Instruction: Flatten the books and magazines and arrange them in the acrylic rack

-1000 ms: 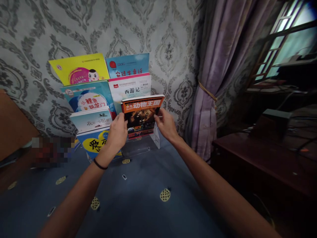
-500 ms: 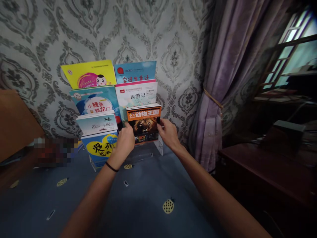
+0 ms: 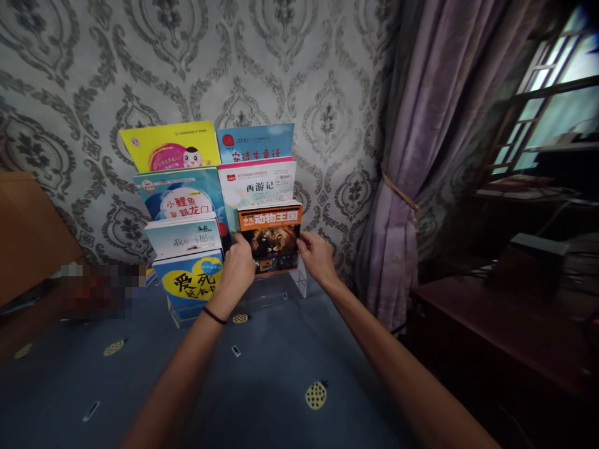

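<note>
Patterned wallpaper [image 3: 327,62] behind clear stand [image 3: 303,282], blue pineapple-print cloth [image 3: 271,399] beneath it, purple curtain [image 3: 435,112] to right of it. Lion-cover book [image 3: 274,240] upright in right column of stand, in front of white book [image 3: 257,178]. Right hand [image 3: 318,254] narrow, fingertips pinching its right edge. Left hand [image 3: 239,265] at its left edge, fingers mostly hidden, cannot tell whether gripping. Yellow-heart book [image 3: 189,284] at stand's lower left.
</note>
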